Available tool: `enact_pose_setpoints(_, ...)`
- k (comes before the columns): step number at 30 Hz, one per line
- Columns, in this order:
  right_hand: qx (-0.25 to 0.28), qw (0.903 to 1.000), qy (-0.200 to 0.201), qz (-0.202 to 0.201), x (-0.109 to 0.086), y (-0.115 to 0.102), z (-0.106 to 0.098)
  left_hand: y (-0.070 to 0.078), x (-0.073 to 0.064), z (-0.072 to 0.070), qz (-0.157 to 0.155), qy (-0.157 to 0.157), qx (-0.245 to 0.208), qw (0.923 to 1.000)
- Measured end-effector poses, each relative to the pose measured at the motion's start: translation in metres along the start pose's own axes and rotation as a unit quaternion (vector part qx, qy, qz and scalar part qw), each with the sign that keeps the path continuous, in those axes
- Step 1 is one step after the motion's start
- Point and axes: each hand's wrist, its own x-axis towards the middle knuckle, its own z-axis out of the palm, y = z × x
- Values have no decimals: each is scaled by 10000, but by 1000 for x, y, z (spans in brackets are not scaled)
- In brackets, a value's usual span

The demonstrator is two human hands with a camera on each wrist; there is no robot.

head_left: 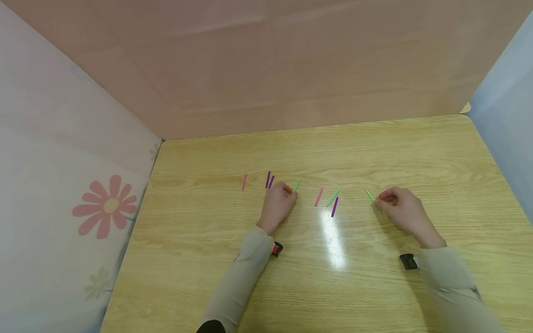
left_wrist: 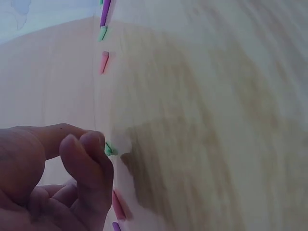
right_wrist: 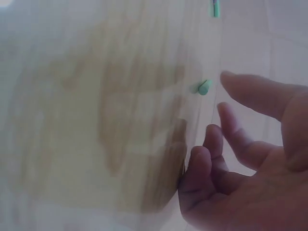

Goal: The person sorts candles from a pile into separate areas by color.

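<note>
Over the left part of the stick row, my left hand (head_left: 278,203) pinches the near end of a short green stick (head_left: 297,185) between thumb and finger. From the left wrist view, the stick's end (left_wrist: 109,149) peeks out just past the fingertips. On the right, my right hand (head_left: 401,209) is beside another green stick (head_left: 368,195), fingers loosely bent. In the right wrist view a small gap separates that stick (right_wrist: 203,88) from the nearest fingertip (right_wrist: 228,77), and the fingers stand apart. Between the hands lie a pink stick (head_left: 319,197), a green stick (head_left: 333,197) and a purple stick (head_left: 335,207).
Left of the left hand are two purple sticks (head_left: 268,179), partly behind it, and a pink stick (head_left: 244,182). Everything lies on a wood-grain table (head_left: 187,240). A brown sheet (head_left: 266,69) borders its far edge, and a flower-patterned sheet (head_left: 50,162) hangs at left.
</note>
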Motion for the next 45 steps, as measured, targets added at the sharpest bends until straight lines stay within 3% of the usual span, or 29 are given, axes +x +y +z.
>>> enact_pose_setpoints(6,-163,9995,-241,113,1,-3,-1,7,-2,1,-533,-582,-664,9947)
enact_pose_setpoints(9,-231,9993,-256,109,0,-3,-1,9,-2,3,-656,-704,-832,9919)
enact_pose_setpoints(14,-325,9988,-345,108,0,-4,-3,10,1,8,-665,-704,-659,9931)
enact_pose_setpoints(26,-610,9970,-461,97,1,-3,-7,16,5,12,-281,-743,246,9965)
enact_pose_setpoints(45,-606,9960,-646,127,3,-5,-12,24,4,7,-652,-999,77,9928)
